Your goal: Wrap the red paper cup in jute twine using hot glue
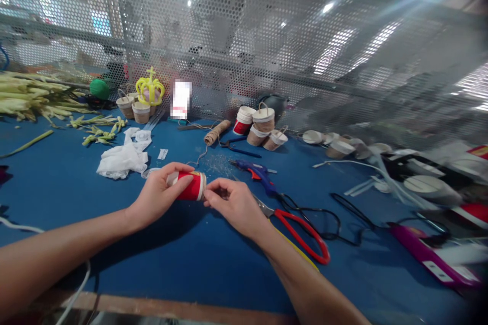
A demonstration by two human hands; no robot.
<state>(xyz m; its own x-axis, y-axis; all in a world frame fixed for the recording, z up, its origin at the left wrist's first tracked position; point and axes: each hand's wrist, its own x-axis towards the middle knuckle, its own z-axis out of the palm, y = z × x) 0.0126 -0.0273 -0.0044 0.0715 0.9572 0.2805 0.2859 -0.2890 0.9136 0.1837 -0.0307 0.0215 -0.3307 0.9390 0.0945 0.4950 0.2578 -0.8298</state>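
A red and white paper cup (192, 186) lies on its side in the air above the blue table, with my left hand (162, 190) wrapped round it. Brown twine (204, 186) circles the cup's right end. My right hand (234, 205) pinches at that end, thumb and forefinger closed on the twine; the exact hold is partly hidden. A roll of twine (217, 132) lies farther back, a strand running from it toward the cup. Scissors with red handles (301, 231) lie beside my right wrist, and a blue glue gun (257, 171) rests just beyond my right hand.
Twine-wrapped cups (263, 121) stand at the back near a perforated metal screen (213, 25). Crumpled white cloth (124, 157) and pale green stalks (34, 94) lie left. A purple tool (430, 254), black cords and more cups are on the right. A lit phone (180, 99) stands behind.
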